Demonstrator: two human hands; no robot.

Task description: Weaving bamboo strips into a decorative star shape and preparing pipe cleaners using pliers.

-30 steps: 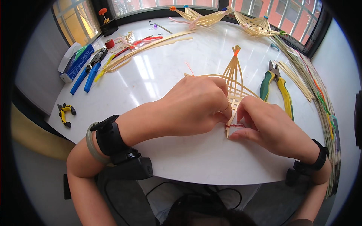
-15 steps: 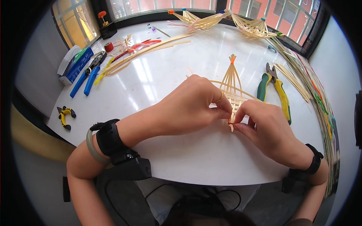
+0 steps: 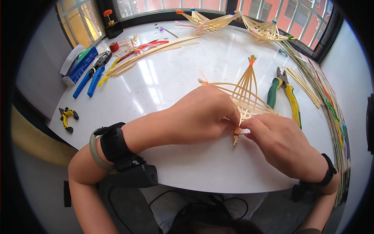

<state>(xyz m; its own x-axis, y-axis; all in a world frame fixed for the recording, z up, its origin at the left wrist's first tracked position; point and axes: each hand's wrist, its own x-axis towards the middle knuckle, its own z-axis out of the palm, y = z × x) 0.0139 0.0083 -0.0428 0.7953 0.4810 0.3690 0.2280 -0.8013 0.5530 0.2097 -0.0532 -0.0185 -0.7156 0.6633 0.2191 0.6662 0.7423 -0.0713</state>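
A star-like piece woven from pale bamboo strips point(image 3: 246, 80) lies on the table in front of me, its far corner bunched by an orange tie point(image 3: 252, 62). The thumb and fingers of my left hand point(image 3: 206, 113) are closed on the piece near its closest corner and cover part of the weave. Around that gathered corner runs a thin red tie point(image 3: 236, 135), with one end stretching toward my right hand point(image 3: 280, 136). My right fingertips are pinched together at this red end, just right of the corner. Another bunched corner point(image 3: 202, 82) pokes out beyond my left hand.
Green-and-yellow pliers point(image 3: 285, 91) lie right of the piece. Blue-handled pliers point(image 3: 93, 74), small yellow-and-black pliers point(image 3: 68, 119) and a blue box point(image 3: 80, 66) are at left. Finished weaves point(image 3: 206, 21) rest by the window; long strips point(image 3: 331, 101) line the right edge.
The woven piece has turned a little, its far corner shifting right and its near corner toward me. My right hand has moved slightly down, and the red tie's end now shows stretched out.
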